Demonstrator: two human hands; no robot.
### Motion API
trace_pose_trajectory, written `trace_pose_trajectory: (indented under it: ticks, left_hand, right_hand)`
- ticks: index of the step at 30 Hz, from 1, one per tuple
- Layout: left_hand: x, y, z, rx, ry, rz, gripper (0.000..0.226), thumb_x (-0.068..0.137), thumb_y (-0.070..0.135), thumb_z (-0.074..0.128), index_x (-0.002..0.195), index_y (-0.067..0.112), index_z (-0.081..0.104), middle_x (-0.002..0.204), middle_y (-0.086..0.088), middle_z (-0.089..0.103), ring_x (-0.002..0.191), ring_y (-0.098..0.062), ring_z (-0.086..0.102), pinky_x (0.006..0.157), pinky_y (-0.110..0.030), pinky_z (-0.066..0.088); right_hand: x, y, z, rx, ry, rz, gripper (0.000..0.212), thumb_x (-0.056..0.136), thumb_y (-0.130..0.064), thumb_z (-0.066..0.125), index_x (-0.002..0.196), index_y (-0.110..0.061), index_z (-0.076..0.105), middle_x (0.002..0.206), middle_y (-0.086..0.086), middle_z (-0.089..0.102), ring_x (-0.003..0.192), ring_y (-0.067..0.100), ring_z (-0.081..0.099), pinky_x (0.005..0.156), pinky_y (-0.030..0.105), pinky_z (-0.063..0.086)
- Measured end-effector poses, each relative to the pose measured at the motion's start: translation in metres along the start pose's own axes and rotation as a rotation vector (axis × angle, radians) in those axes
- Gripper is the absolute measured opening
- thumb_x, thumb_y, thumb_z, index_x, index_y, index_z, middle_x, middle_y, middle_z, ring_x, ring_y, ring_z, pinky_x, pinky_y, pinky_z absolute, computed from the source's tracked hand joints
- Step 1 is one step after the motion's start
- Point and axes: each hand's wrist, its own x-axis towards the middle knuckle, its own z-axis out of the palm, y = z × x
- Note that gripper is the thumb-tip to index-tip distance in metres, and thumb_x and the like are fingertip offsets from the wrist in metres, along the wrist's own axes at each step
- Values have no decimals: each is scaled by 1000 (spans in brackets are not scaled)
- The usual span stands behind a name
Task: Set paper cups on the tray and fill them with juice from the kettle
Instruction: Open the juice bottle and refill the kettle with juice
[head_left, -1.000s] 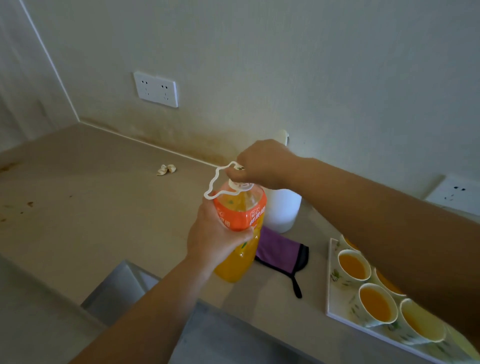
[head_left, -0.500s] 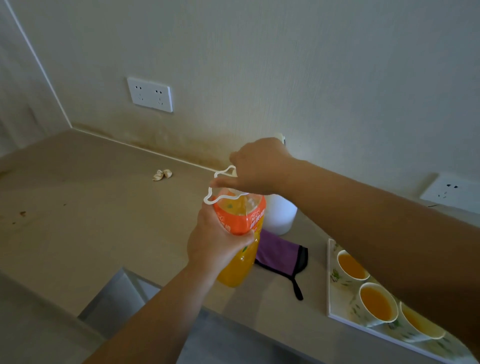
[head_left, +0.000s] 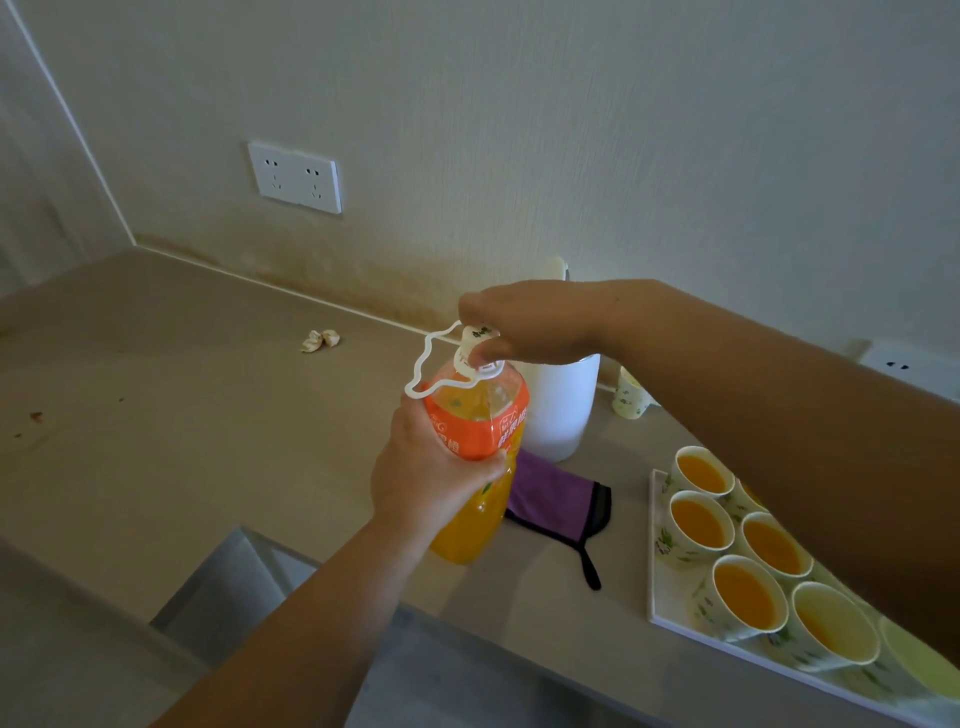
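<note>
Left hand (head_left: 431, 483) wraps the orange-labelled plastic juice bottle (head_left: 485, 431); right hand (head_left: 535, 322) seems to pinch its white screw cap (head_left: 474, 347), left of the flowered tray (head_left: 666, 597).

You face a pale, finely textured wall (head_left: 571, 130) that meets a side wall (head_left: 31, 156) in a corner at far left. A white double socket (head_left: 294, 177) sits on the far wall, and another socket (head_left: 904, 364) shows low at the right. Yellow-brown staining (head_left: 322, 275) runs along the wall's foot. Below it lies a beige countertop (head_left: 156, 457), with brown specks (head_left: 35, 415) at its left and a small crumpled scrap (head_left: 320, 340) near the wall. A grey metal surface (head_left: 234, 587) is set in at the near edge. The light is dim.
</note>
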Motion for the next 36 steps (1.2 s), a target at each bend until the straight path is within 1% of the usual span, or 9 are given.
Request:
trace_pose_trajectory:
  ticks: [5, 8, 11, 14, 17, 23, 28, 31, 36]
  left_hand:
    - [0, 1, 0, 5, 0, 4, 99, 57, 46, 85, 136, 29, 29, 128, 5, 49, 116, -21, 53, 88, -35, 48]
    - [0, 0, 0, 16, 9, 7, 98, 56, 46, 84, 136, 28, 29, 128, 5, 49, 116, -21, 53, 89, -39, 49]
    - [-1, 0, 0, 11, 5, 12, 97, 56, 47, 85, 135, 28, 31, 127, 5, 49, 115, -20, 54, 88, -37, 49]
    - [0, -1, -1, 7, 7, 15, 98, 56, 47, 85, 135, 28, 30, 128, 5, 49, 115, -21, 54, 88, -38, 49]
    - [0, 1, -1, 9, 10, 10, 99, 56, 48, 85, 135, 29, 30, 128, 5, 49, 115, -21, 53, 89, -38, 49]
    - [0, 0, -1, 28, 13, 5, 100, 56, 48, 84, 136, 27, 29, 128, 4, 49, 115, -22, 54, 90, -40, 49]
    - [1, 0, -1, 18, 6, 7, 101, 55, 48, 85, 136, 29, 28, 128, 5, 49, 116, -21, 53, 90, -42, 50]
    - [1, -1, -1, 28, -5, 1, 101, 56, 49, 85, 136, 28, 28, 129, 4, 48, 117, -22, 52, 90, -40, 50]
    - [2, -1, 0, 27, 0, 0, 103, 56, 48, 84, 139, 26, 27, 131, 3, 48, 119, -22, 52, 92, -41, 49]
  right_hand:
    - [-3, -7, -3, -38, 58, 35, 48, 95, -46, 47, 132, -16, 42, 128, 4, 51, 106, 20, 52, 82, 29, 39]
    - [1, -17, 1, -244, 200, 274, 66, 86, -75, 30, 89, -14, 55, 82, -1, 56, 72, 15, 50, 62, 28, 35]
    - [6, -23, 7, -367, 210, 289, 63, 94, -63, 27, 62, -12, 46, 62, -3, 40, 54, 10, 37, 50, 23, 27]
    - [4, -20, 4, -281, 134, 205, 50, 98, -55, 30, 104, -13, 56, 84, -2, 51, 72, 14, 46, 61, 27, 34]
    - [-1, -15, -4, -105, 6, 98, 43, 100, -39, 42, 134, -13, 39, 120, 7, 56, 90, 16, 45, 75, 29, 36]
    - [-4, -11, -6, -1, -26, 11, 46, 92, -13, 58, 132, -27, 42, 122, 4, 43, 97, 21, 50, 79, 32, 47]
    - [0, -16, 4, 69, 114, 166, 73, 82, -63, 56, 140, -22, 36, 130, 3, 47, 108, 21, 51, 89, 34, 45]
    - [5, -18, 10, -135, 182, 212, 57, 93, -60, 37, 126, -14, 48, 96, -1, 49, 85, 16, 46, 73, 31, 37]
    - [0, -8, 1, 80, 260, 82, 33, 98, -37, 46, 123, -15, 51, 113, 2, 52, 95, 15, 48, 79, 23, 35]
